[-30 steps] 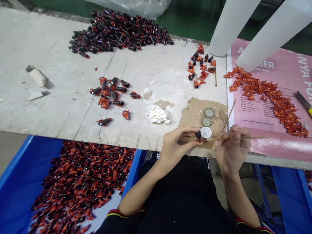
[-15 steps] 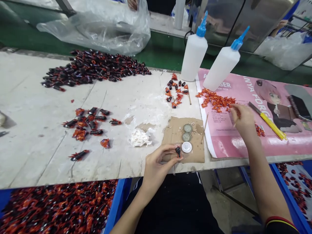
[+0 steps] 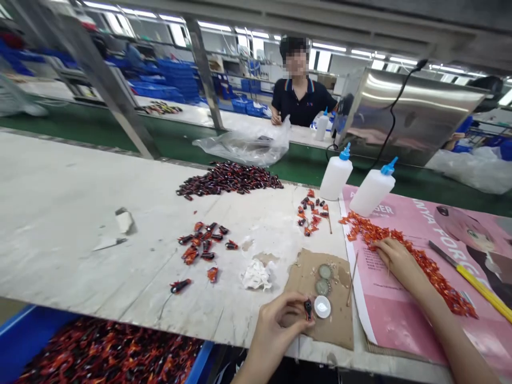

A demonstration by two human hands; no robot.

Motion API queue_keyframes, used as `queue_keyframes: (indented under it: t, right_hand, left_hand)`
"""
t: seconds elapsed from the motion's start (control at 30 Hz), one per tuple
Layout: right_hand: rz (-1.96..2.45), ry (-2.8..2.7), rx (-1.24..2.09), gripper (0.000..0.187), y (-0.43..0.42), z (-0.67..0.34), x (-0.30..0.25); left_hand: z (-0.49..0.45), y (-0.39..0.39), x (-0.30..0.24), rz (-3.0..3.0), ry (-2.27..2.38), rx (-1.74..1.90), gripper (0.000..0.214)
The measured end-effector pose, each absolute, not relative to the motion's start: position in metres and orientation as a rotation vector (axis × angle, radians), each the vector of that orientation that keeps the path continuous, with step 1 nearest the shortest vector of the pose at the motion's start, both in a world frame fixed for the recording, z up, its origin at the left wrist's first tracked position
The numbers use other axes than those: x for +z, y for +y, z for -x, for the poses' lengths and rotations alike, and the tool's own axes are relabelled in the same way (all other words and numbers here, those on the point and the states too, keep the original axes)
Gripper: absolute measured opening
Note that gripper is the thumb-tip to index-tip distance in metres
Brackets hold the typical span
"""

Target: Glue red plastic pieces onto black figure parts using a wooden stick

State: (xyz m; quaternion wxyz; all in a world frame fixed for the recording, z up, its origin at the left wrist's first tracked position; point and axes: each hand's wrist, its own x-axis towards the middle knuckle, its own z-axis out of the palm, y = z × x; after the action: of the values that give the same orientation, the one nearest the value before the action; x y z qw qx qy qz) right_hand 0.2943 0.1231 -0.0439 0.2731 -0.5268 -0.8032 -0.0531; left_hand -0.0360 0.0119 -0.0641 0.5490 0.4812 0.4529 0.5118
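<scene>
My left hand (image 3: pixel 276 325) pinches a small black and orange plastic part (image 3: pixel 308 309) between thumb and fingers, above a piece of brown cardboard (image 3: pixel 336 333). Beside the part is a white round cap (image 3: pixel 322 307), with two greenish bottle caps (image 3: pixel 323 287) behind it on the cardboard. My right hand (image 3: pixel 394 258) reaches over the pink poster, its fingertips at the near edge of a long pile of small orange pieces (image 3: pixel 436 282). Its fingers look bent and slightly apart, with nothing visible in them.
White bottles with blue nozzles (image 3: pixel 336 178) stand behind the orange pile. A yellow cutter knife (image 3: pixel 482 285) lies to the right. Crumpled tissue (image 3: pixel 256 274), loose assembled parts (image 3: pixel 206 242) and a dark heap (image 3: pixel 236 178) lie leftward. A blue bin (image 3: pixel 206 354) sits below. A person (image 3: pixel 302 101) faces me.
The view has tilted up, showing the room and a person beyond. My right hand has shifted left along the orange pile, uncovering more of it. The left hand still holds its part.
</scene>
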Motion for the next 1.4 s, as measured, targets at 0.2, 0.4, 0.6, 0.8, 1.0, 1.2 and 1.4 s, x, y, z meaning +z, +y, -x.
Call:
queue_keyframes:
  t: [0.2,0.4,0.6,0.8,1.0,1.2,1.4]
  right_hand:
    - [1.434,-1.957,-0.074,0.024,0.109,-0.285,-0.039]
    - [1.430,-1.748,0.183,0.025,0.073,-0.228,-0.021]
    - [1.181,-1.391,0.845,0.028,0.031,-0.145,0.007]
    - [1.059,-1.380,0.958,0.021,0.011,-0.109,0.017]
    - [1.065,-1.348,0.960,0.028,0.010,-0.096,0.016]
    - [1.131,-1.310,0.903,0.031,0.017,-0.092,0.010]
    - [1.123,-1.371,0.786,0.029,0.018,-0.092,0.002]
  left_hand:
    - [0.044,0.016,-0.051,-1.193,1.057,1.269,0.020]
    - [0.056,0.030,-0.010,-1.395,1.042,1.407,0.019]
    - [0.053,0.040,0.006,-1.754,0.929,1.625,0.022]
    - [0.049,0.043,0.009,-2.036,0.876,1.776,0.026]
    - [0.046,0.042,0.011,-2.158,0.839,1.857,0.028]
    - [0.046,0.040,0.015,-2.277,0.759,1.825,0.030]
    - [0.046,0.031,0.023,-2.095,0.697,1.681,0.028]
